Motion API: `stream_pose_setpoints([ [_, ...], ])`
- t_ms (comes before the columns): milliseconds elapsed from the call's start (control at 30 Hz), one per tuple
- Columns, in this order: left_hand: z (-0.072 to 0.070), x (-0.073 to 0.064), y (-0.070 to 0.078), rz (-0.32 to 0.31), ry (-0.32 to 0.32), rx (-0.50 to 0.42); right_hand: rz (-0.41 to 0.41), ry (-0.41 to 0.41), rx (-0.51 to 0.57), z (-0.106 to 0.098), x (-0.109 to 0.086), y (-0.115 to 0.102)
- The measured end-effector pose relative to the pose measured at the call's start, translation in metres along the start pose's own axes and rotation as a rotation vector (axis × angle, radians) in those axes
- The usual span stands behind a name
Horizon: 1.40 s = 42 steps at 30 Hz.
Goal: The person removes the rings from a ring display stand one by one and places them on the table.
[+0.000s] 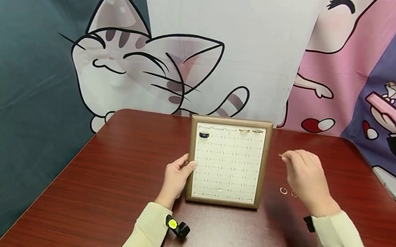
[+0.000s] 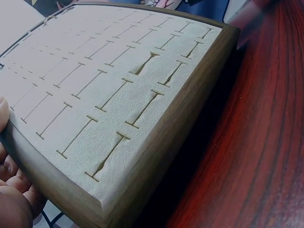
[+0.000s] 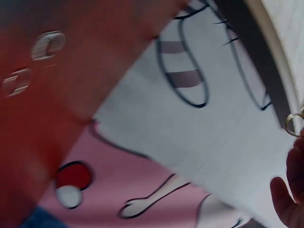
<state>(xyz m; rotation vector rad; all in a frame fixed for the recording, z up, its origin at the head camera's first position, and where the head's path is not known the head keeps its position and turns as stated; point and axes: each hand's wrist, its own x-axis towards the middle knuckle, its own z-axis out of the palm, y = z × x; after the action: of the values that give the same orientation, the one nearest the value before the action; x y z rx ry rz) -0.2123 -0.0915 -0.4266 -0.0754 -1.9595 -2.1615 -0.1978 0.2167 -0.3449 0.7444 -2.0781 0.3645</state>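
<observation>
A wood-framed ring display board (image 1: 228,161) with rows of slits stands on the table, its left edge gripped by my left hand (image 1: 177,175), thumb over the front. In the left wrist view, the fingers (image 2: 16,190) curl behind the frame. My right hand (image 1: 306,178), raised to the right of the board, pinches a gold ring (image 3: 290,124) between its fingertips. A dark ring (image 1: 204,135) sits in the board's upper left slots. Two more rings, a gold one (image 1: 244,131) and a silvery one (image 1: 257,131), are in the top row.
Two loose rings lie on the dark red table (image 1: 118,180) below my right hand; one is this silver ring (image 1: 283,191). A cloth backdrop (image 1: 270,45) with cartoon figures hangs behind the table's far edge.
</observation>
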Motion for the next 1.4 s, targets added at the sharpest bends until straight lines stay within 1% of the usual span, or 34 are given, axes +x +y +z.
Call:
stream_pose_setpoints([
  [133, -0.001, 0.001, 0.001, 0.003, 0.007, -0.004, 0.026, -0.109, -0.006, -0.009, -0.021, 0.007],
  [233, -0.001, 0.002, 0.001, 0.001, 0.010, -0.012, 0.035, -0.194, -0.026, -0.011, -0.033, 0.010],
  [400, -0.001, 0.000, 0.002, -0.015, 0.009, -0.011, 0.046, -0.341, -0.071, -0.010, -0.050, 0.012],
  [500, 0.000, -0.002, 0.001, -0.029, 0.007, -0.004, 0.061, -0.413, -0.082, -0.007, -0.058, 0.011],
  [633, 0.000, -0.003, 0.000, -0.038, -0.001, -0.020, 0.078, -0.476, -0.082, -0.005, -0.065, 0.011],
  [733, 0.000, -0.003, 0.001, -0.031, -0.004, -0.039, 0.087, -0.516, -0.074, -0.003, -0.067, 0.011],
  [767, 0.000, -0.004, 0.005, -0.033, -0.004, -0.034, 0.101, -0.540, -0.069, -0.002, -0.067, 0.011],
  [867, 0.000, -0.003, 0.006, -0.027, -0.003, -0.037, 0.141, -0.602, -0.060, 0.000, -0.067, 0.013],
  [933, 0.000, -0.003, 0.006, -0.024, -0.005, -0.035, 0.185, -0.660, -0.058, 0.001, -0.068, 0.014],
  [967, 0.000, -0.003, 0.006, -0.024, -0.006, -0.034, 0.197, -0.686, -0.056, 0.002, -0.069, 0.015],
  [1000, -0.001, -0.001, 0.002, -0.019, -0.007, -0.043, 0.212, -0.713, -0.054, 0.003, -0.070, 0.015],
  [1100, 0.000, -0.001, 0.003, -0.018, -0.008, -0.047, 0.255, -0.795, -0.052, 0.006, -0.071, 0.015],
  [1167, 0.000, -0.001, 0.003, -0.021, -0.008, -0.050, 0.269, -0.827, -0.050, 0.007, -0.071, 0.015],
  [1233, 0.000, -0.001, 0.003, -0.023, -0.007, -0.050, 0.275, -0.837, -0.051, 0.007, -0.071, 0.015],
  [1400, 0.001, -0.002, 0.003, -0.027, -0.010, -0.050, 0.294, -0.820, -0.032, 0.008, -0.071, 0.016],
])
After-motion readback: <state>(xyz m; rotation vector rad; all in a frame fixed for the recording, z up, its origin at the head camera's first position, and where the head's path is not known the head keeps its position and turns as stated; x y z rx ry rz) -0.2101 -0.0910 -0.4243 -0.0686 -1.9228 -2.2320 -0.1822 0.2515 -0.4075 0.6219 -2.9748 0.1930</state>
